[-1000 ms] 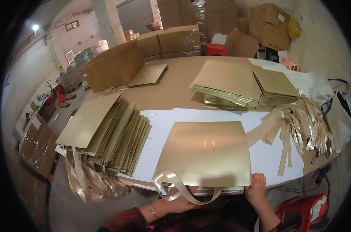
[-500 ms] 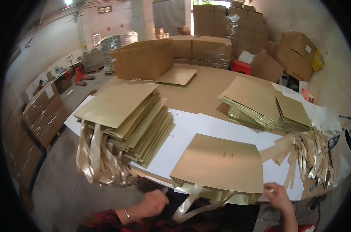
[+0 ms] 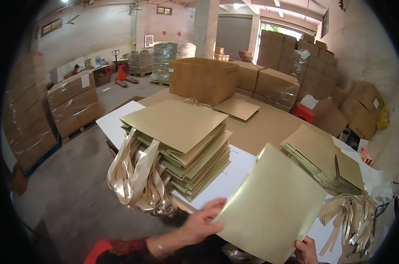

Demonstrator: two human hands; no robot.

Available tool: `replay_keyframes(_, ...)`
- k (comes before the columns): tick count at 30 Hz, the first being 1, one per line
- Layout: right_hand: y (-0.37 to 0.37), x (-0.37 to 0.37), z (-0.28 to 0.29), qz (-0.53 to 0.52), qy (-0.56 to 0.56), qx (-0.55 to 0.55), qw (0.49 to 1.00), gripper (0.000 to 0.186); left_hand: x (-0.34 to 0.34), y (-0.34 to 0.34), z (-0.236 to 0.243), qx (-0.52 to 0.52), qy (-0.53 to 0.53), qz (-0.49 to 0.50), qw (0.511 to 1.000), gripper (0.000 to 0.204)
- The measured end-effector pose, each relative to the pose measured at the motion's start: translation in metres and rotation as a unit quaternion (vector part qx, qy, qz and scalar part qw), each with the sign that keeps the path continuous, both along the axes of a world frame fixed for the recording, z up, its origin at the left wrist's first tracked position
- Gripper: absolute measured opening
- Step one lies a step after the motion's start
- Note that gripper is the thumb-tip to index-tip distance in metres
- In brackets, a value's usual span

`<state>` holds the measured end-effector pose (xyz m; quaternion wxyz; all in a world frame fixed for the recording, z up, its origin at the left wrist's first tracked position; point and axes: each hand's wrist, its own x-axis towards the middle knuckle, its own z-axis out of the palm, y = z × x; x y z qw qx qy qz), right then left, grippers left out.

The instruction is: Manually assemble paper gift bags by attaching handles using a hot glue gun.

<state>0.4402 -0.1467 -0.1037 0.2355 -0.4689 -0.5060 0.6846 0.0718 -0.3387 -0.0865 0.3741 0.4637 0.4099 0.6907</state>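
both hands hold one flat gold paper bag [image 3: 272,207], lifted off the table and tilted, its upper corner toward the far side. left hand [image 3: 204,224] grips the bag's left edge, fingers spread on the face, thumb can't be seen. right hand [image 3: 306,251] is at the bag's bottom edge near the frame's lower rim, fingers curled onto the edge; mostly cut off, so grip detail can't be told. left wrist has a bracelet, sleeve is red/dark plaid.

bag sits above the white sheet [image 3: 223,182] covering the near part of the brown table [image 3: 270,127].

left of the bag: tall stack of finished gold bags [image 3: 182,141] w/ satin ribbon handles [image 3: 140,178] hanging off the table's near-left edge. right of the bag: lower stack of flat gold bags [image 3: 322,156] w/o visible handles, and just beside it a loose bunch of cut ribbons [image 3: 351,218] at the table's right end. further back on the table: a few more gold bags [image 3: 237,108] next to a big open cardboard box [image 3: 204,79].

around: stacked cartons [image 3: 296,66] in back + on right, wrapped pallets [image 3: 164,55], more cartons on pallets [image 3: 69,103] at left, a red stool [image 3: 303,112] behind the table.
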Motion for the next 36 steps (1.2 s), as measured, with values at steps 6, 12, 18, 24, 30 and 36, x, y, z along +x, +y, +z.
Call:
replay_keyframes(6,-0.031,-0.182,0.119,0.047,0.277,0.114,0.953,0.027,-0.085,-0.028,0.166,0.265,0.23,0.442,0.826,0.053)
replay_keyframes(12,-0.021,-0.372,0.175,0.153,0.272,0.099,0.945,0.026,-0.123,-0.027,0.213,0.088,0.552,0.496,0.665,0.036)
replay_keyframes(18,0.015,-0.407,0.142,0.277,0.026,0.146,0.949,0.032,-0.175,0.05,0.075,-0.046,0.576,0.435,0.691,0.022)
replay_keyframes(24,0.124,-0.329,0.065,0.11,-0.079,0.557,0.82,0.048,-0.196,0.048,0.057,-0.058,0.628,0.431,0.646,0.024)
replay_keyframes(30,0.27,-0.161,0.048,-0.084,-0.508,0.608,0.605,0.071,-0.184,0.041,0.088,-0.088,0.553,0.414,0.718,0.033)
replay_keyframes(36,0.309,-0.096,0.024,-0.02,-0.535,0.547,0.643,0.071,-0.162,0.028,0.116,-0.045,0.578,0.494,0.649,0.04)
